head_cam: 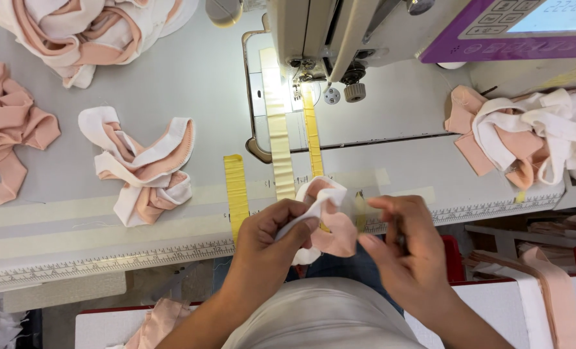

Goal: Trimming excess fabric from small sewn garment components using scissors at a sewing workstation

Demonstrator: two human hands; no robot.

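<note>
I saw my left hand (272,236) pinching a pink-and-white strap (326,216) at the table (171,84) edge, while my right hand (404,239) hovered just beside it, fingers curled. Ahead stood the sewing machine (339,32), with yellow tapes (278,129) running from its needle toward me. A loose strap bundle (146,168) lay to the left, and another pile (527,136) lay to the right.

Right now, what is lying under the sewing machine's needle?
Two yellow strips run side by side from under the sewing machine toward the left hand. The machine head covers where they end.
</note>
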